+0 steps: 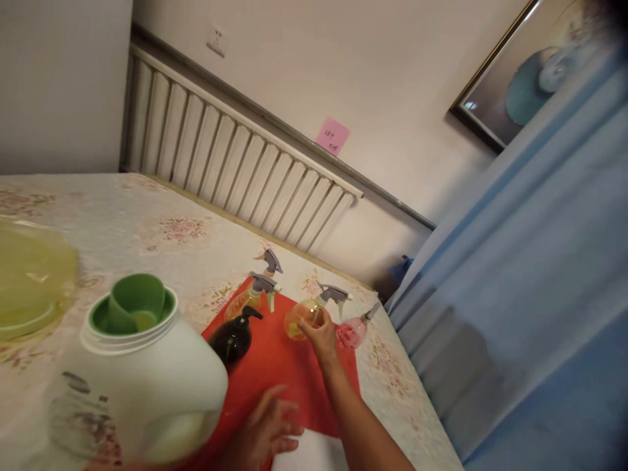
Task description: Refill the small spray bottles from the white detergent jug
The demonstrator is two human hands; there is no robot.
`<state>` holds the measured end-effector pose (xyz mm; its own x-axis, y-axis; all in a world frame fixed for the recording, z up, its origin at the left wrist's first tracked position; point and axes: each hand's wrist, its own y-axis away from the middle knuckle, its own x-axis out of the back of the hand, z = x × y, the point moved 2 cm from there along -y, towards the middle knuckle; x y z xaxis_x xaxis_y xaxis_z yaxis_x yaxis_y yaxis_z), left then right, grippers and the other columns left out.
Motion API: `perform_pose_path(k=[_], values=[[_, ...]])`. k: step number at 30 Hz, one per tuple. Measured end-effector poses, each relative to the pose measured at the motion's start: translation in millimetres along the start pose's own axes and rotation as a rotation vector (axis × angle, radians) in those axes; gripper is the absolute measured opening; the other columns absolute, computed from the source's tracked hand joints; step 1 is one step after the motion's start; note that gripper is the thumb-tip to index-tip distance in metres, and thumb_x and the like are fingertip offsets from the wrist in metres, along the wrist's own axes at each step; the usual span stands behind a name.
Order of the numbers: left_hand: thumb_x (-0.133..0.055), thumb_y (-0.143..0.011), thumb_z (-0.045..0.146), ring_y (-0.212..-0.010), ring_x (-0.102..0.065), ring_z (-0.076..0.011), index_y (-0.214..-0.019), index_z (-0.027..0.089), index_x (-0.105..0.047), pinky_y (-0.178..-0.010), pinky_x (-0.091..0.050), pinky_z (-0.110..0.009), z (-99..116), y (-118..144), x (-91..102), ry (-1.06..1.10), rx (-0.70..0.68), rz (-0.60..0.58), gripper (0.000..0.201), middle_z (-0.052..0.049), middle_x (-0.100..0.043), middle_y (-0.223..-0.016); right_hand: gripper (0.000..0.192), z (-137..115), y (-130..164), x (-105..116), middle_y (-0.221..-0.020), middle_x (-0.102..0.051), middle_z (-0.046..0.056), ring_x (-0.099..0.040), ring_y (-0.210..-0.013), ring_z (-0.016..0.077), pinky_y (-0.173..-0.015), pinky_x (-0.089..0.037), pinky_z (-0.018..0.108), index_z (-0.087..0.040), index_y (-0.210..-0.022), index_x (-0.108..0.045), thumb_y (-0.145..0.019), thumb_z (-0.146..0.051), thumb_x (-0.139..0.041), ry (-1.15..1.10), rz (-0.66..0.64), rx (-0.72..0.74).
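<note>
Gripping a round, clear yellow, grey-triggered spray bottle (pixel 296 322) between thumb and fingers of the right hand (pixel 322 332), over a flat red sheet (pixel 277 366), beside a clear pink bottle (pixel 350 334). Holding the blurred left hand (pixel 272 422) loosely open over the sheet's near part, between a large white plastic jug (pixel 164 379) and the right forearm (pixel 356 409).

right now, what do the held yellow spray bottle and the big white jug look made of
Yellow spray bottle: probably glossy plastic, since its tinted body is see-through with bright highlights, though glass isn't ruled out. White jug: likely moulded plastic, smooth satin finish, judging by its ridged neck and soft sheen.
</note>
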<state>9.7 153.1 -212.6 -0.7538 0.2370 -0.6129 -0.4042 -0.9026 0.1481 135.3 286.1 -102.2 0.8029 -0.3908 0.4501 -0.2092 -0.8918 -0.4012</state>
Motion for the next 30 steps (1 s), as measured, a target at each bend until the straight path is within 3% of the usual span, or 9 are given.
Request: perform_pose_path(k=[3, 5, 8, 11, 13, 16, 22, 25, 30], values=[[-0.023, -0.087, 0.067, -0.1, -0.067, -0.0262, -0.143, 0.025, -0.019, -0.087, -0.05, -0.046, 9.2, 3.7, -2.5, 0.14, 0.031, 0.046, 0.07, -0.02, -0.042, -0.143, 0.038, -18.6, 45.8, 25.7, -0.093, -0.071, 0.002, -0.067, -0.085, 0.0217, -0.076, -0.053, 0.03, -0.02, -0.1, -0.061, -0.064, -0.027, -0.072, -0.099, -0.104, -0.001], [-0.016, -0.088, 0.066, -0.11, -0.063, -0.0271, -0.145, 0.024, -0.021, -0.091, -0.049, -0.046, 17.1, 8.5, -6.1, 0.122, -0.007, -0.016, 0.071, -0.018, -0.036, -0.149, 0.04, -30.4, 74.3, 37.6, -0.099, -0.071, 0.003, -0.068, -0.091, 0.0237, -0.081, -0.054, 0.034, -0.022, -0.104, -0.06, -0.065, -0.025, -0.072, -0.232, -0.193, -0.022], [-0.021, -0.09, 0.065, -0.118, -0.057, -0.0289, -0.141, 0.023, -0.037, -0.095, -0.045, -0.049, 30.8, 19.8, -15.2, 0.137, -0.079, -0.203, 0.068, -0.014, -0.048, -0.142, 0.048, -42.4, 110.7, 46.9, -0.106, -0.07, 0.005, -0.066, -0.099, 0.0257, -0.087, -0.053, 0.037, -0.023, -0.11, -0.059, -0.064, -0.023, -0.073, -0.307, -0.271, -0.068], [-0.03, -0.091, 0.058, -0.121, -0.054, -0.0296, -0.14, 0.024, -0.04, -0.098, -0.042, -0.051, 42.1, 31.4, -23.6, 0.238, -0.095, -0.342, 0.06, -0.012, -0.055, -0.136, 0.055, -50.2, 135.9, 49.3, -0.112, -0.069, 0.006, -0.064, -0.106, 0.0276, -0.092, -0.052, 0.039, -0.023, -0.116, -0.057, -0.064, -0.027, -0.074, -0.347, -0.309, -0.081], [-0.035, -0.091, 0.054, -0.12, -0.055, -0.0293, -0.14, 0.025, -0.04, -0.098, -0.042, -0.05, 45.2, 35.4, -25.8, 0.249, -0.093, -0.364, 0.057, -0.011, -0.055, -0.136, 0.058, -55.6, 144.9, 50.2, -0.114, -0.068, 0.007, -0.064, -0.108, 0.029, -0.092, -0.051, 0.042, -0.023, -0.12, -0.056, -0.065, -0.032, -0.074, -0.387, -0.318, -0.086], [-0.044, -0.089, 0.05, -0.118, -0.057, -0.0283, -0.138, 0.027, -0.041, -0.096, -0.043, -0.048, 43.6, 34.8, -24.0, 0.242, -0.088, -0.314, 0.055, -0.011, -0.055, -0.137, 0.054, -61.9, 146.1, 51.8, -0.115, -0.068, 0.009, -0.064, -0.108, 0.0285, -0.093, -0.051, 0.042, -0.021, -0.12, -0.056, -0.071, -0.038, -0.072, -0.444, -0.247, -0.118], [-0.062, -0.081, 0.042, -0.122, -0.053, -0.0322, -0.132, 0.027, -0.043, -0.094, -0.041, -0.049, 37.4, 28.0, -22.0, 0.26, -0.111, -0.286, 0.056, -0.012, -0.049, -0.142, 0.037, -53.5, 127.2, 46.1, -0.092, -0.074, 0.01, -0.069, -0.085, 0.0236, -0.074, -0.054, 0.033, -0.015, -0.094, -0.063, -0.075, -0.046, -0.067, -0.513, 0.165, -0.329], [-0.069, -0.076, 0.04, -0.116, -0.058, -0.0317, -0.128, 0.027, -0.043, -0.091, -0.043, -0.047, 34.3, 25.6, -22.8, 0.309, -0.122, -0.266, 0.059, -0.012, -0.055, -0.136, 0.033, -54.3, 123.4, 40.6, -0.078, -0.074, 0.009, -0.069, -0.072, 0.0224, -0.067, -0.053, 0.032, -0.014, -0.083, -0.062, -0.073, -0.044, -0.071, -0.595, 0.22, -0.379], [-0.071, -0.076, 0.041, -0.099, -0.066, -0.0274, -0.123, 0.025, -0.05, -0.073, -0.05, -0.034, 35.2, 28.3, -26.3, 0.294, -0.168, -0.248, 0.054, -0.011, -0.065, -0.122, 0.021, -66.5, 128.0, 41.1, -0.071, -0.072, 0.005, -0.069, -0.073, 0.0213, -0.071, -0.052, 0.031, -0.015, -0.078, -0.06, -0.073, -0.033, -0.069, -0.63, 0.25, -0.389]])
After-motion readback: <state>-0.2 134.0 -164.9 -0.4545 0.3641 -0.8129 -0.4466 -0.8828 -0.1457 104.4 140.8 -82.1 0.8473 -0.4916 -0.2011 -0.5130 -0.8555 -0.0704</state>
